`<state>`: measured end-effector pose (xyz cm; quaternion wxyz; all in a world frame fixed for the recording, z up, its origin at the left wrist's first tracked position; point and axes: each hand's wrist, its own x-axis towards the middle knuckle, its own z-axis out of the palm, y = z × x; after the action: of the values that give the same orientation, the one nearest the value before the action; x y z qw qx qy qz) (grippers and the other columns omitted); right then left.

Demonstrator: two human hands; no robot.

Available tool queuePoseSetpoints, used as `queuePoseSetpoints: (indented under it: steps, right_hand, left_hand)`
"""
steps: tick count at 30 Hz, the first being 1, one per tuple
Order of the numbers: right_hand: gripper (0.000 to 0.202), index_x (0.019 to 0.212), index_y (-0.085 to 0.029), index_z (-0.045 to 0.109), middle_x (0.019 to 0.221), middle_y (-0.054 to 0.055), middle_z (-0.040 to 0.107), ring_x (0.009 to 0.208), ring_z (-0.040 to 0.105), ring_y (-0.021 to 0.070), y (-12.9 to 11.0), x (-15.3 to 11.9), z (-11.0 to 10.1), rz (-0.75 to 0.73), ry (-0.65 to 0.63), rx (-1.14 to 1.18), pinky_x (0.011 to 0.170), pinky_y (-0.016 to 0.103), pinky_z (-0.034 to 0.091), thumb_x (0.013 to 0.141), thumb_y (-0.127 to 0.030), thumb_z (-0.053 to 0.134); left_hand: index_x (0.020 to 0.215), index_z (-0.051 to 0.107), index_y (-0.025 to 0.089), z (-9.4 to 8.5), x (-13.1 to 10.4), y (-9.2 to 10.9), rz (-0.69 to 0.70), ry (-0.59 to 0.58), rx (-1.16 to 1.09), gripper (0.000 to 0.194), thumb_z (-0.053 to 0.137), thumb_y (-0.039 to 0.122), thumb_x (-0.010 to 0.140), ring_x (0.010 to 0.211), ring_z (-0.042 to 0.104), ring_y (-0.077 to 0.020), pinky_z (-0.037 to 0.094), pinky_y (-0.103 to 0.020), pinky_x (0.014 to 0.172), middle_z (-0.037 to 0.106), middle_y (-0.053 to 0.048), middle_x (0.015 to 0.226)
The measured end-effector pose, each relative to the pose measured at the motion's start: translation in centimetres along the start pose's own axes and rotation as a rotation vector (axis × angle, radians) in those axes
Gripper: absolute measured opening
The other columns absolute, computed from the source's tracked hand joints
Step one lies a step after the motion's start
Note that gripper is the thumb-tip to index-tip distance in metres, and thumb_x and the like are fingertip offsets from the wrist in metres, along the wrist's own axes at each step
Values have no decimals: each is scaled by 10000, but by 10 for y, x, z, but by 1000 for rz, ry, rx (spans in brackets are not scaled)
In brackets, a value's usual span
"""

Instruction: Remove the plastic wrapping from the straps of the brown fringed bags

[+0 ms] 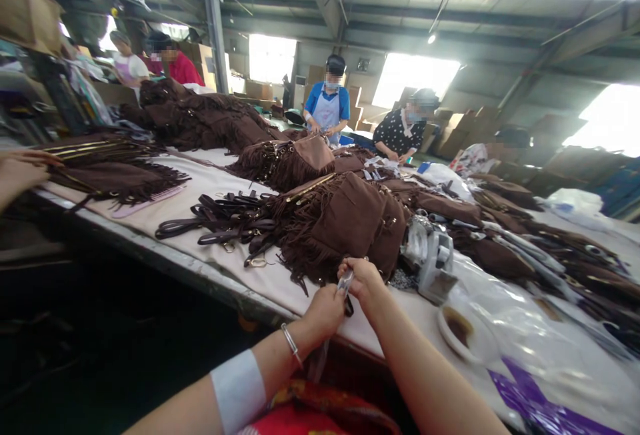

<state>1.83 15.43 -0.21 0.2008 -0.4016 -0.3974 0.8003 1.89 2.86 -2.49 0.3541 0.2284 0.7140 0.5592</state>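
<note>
My left hand (325, 313), with a metal bracelet on its wrist, is closed at the table's front edge. Close beside it, my right hand (364, 281) is closed too, fingers pinched. Between them is a small strip of clear plastic (345, 280), gripped from both sides. A dark strap end (349, 306) shows just under the fingers; whether it is held I cannot tell. Just beyond my hands lies a brown fringed bag (350, 218) with a gold zipper. Several dark wrist straps with gold clasps (210, 218) are heaped to its left.
A tape dispenser (436, 258) and a white bowl with brown liquid (463, 331) stand on the right, near plastic sheeting (530, 315). More brown bags (200, 115) are piled behind. A pink comb (150, 201) lies left, near another person's hand (23, 171). Several co-workers stand across the table.
</note>
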Motion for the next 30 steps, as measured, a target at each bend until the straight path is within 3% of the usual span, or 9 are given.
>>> queuePoseSetpoints:
  steps: [4,7,12,14,16,18,20,25,30]
  right_hand:
    - [235,770,-136,539,569,-85,450,393,363,29,-6,6,4,44,25,55,366,148,322,955,-280,533]
    - [253,741,-148,517,566,-73,477,399,399,33,-7,0,4,23,28,77,389,149,350,966,-262,499]
    - [212,772,-172,557,584,12,607,532,608,159,-8,-24,-28,-26,-9,-78,510,272,507,889,-347,583]
    - [197,834,-168,617,672,47,654,618,637,196,-9,-36,-50,-252,4,-384,585,319,530,821,-360,658]
    - [168,928,-192,673,829,70,684,771,641,220,-11,-47,-66,-647,-40,-772,727,353,523,795,-294,673]
    - [256,1058,-248,695,1031,82,670,955,596,241,-13,-56,-71,-1001,-198,-1105,875,372,460,809,-221,641]
    - [291,1102,-286,700,1135,86,638,1026,546,251,-16,-61,-66,-1191,-337,-1370,911,378,404,845,-195,600]
    - [176,857,-259,742,927,66,673,894,517,209,-24,-55,-39,-1318,-467,-1675,807,334,351,906,-237,575]
    - [161,701,-226,716,757,52,649,776,535,184,-31,-44,-25,-1220,-621,-1710,729,301,343,823,-159,634]
  left_hand:
    - [817,536,193,-2,-2,8,-56,-20,-129,415,399,579,886,412,339,-88,241,-233,420,435,55,542]
    - [848,520,200,-9,-3,16,-146,-82,-231,422,437,613,860,378,284,-66,184,-218,401,393,81,538]
    - [805,527,173,-25,1,18,-206,-168,-342,388,570,559,800,392,352,-53,289,-200,429,433,74,548]
    - [766,519,160,-30,3,16,-228,-205,-408,369,594,521,787,436,429,-69,351,-212,460,485,42,579]
    - [723,499,159,-31,5,14,-237,-236,-443,348,607,485,777,476,471,-81,364,-214,475,508,19,599]
    - [714,497,156,-30,4,14,-224,-245,-447,305,601,434,784,478,457,-74,343,-204,465,509,16,610]
    - [743,517,148,-29,3,14,-195,-228,-419,244,565,379,807,455,411,-57,305,-195,445,524,13,641]
    - [726,510,173,-26,-3,9,-103,-122,-270,258,464,375,881,423,365,-73,253,-216,431,490,34,586]
    - [671,548,187,-23,0,-5,217,91,130,278,496,360,882,601,498,-143,332,-252,547,542,-11,621]
